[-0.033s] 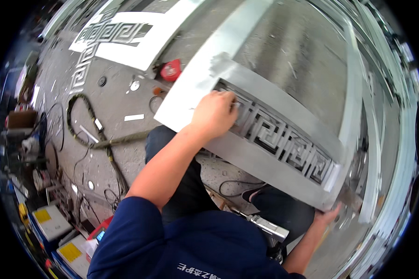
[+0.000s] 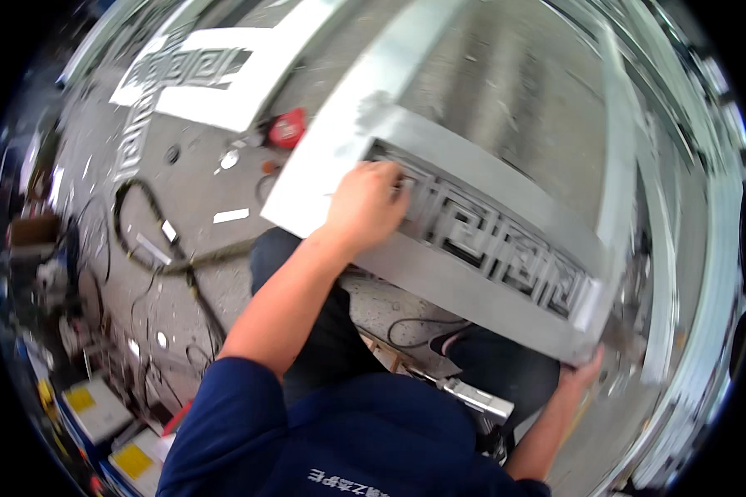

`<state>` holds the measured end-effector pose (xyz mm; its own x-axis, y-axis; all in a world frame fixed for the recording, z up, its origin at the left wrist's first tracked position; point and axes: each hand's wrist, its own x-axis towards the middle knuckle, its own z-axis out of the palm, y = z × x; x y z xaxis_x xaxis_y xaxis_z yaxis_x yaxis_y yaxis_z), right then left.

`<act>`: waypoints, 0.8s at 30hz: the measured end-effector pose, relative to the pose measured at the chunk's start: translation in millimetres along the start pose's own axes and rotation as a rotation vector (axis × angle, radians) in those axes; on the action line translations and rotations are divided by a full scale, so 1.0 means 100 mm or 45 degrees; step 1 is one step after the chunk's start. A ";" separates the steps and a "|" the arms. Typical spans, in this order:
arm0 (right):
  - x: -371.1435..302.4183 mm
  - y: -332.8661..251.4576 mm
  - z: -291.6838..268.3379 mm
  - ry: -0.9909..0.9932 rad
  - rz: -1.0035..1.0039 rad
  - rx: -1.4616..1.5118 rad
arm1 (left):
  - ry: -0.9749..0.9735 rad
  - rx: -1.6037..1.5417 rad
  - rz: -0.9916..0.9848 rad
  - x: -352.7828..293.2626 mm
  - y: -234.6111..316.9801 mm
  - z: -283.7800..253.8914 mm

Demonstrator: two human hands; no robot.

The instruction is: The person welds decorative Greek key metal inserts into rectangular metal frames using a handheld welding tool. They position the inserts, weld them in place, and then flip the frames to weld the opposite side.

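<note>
A large white-and-grey metal frame [image 2: 472, 286] rests tilted across my knees. Set in its slot is a grey metal fretwork strip [image 2: 472, 228] with a square spiral pattern. My left hand [image 2: 369, 199] lies over the strip's left end with its fingers curled down onto it; the fingertips are partly hidden. At the frame's near right corner, my right hand [image 2: 580, 374] grips the edge from below, much of it out of sight behind the corner. Between my legs a metal tool [image 2: 477, 398] with a silver bar-shaped end is partly visible.
Another white frame [image 2: 199, 108] lies at far left, with fretwork [image 2: 182, 70] across it. A thick wrapped hose [image 2: 215, 251] loops over the floor near a red object [image 2: 288, 128]. Boxes with yellow labels [image 2: 95, 410] stand at lower left; long metal profiles [image 2: 704, 248] line the right.
The whole view has shifted slightly, so the floor things sit a little further left. My left hand stays at the strip's end; my right hand's fingers sit slightly higher at the corner.
</note>
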<state>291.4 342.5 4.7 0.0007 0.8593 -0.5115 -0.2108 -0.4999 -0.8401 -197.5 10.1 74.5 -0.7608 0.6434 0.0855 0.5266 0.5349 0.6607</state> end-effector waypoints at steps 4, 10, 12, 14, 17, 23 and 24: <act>0.03 0.06 0.05 -0.109 0.045 0.006 | 0.051 0.002 0.294 -0.27 0.26 0.08; 0.11 0.08 -0.25 -0.247 0.101 -0.101 | -0.303 0.062 0.658 -0.41 0.86 0.49; -0.01 0.07 -0.03 -0.217 0.050 -0.139 | -0.376 0.089 0.733 -0.41 0.99 0.70; 0.00 0.08 -0.07 -0.197 -0.002 -0.153 | -0.561 0.159 0.763 -0.38 1.21 0.86; -0.08 0.12 0.08 -0.128 -0.082 -0.060 | -0.693 0.247 0.814 -0.35 1.58 1.20; -0.12 0.11 0.09 -0.137 -0.105 -0.060 | -0.744 0.382 0.675 -0.18 2.05 1.82; -0.17 0.09 0.13 -0.129 -0.103 -0.058 | -0.780 0.435 0.649 -0.15 2.13 1.82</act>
<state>277.3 325.2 8.4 -0.0836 0.9024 -0.4226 -0.1695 -0.4308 -0.8864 -4.8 213.8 77.9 -0.1147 0.9785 -0.1712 0.9075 0.1733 0.3828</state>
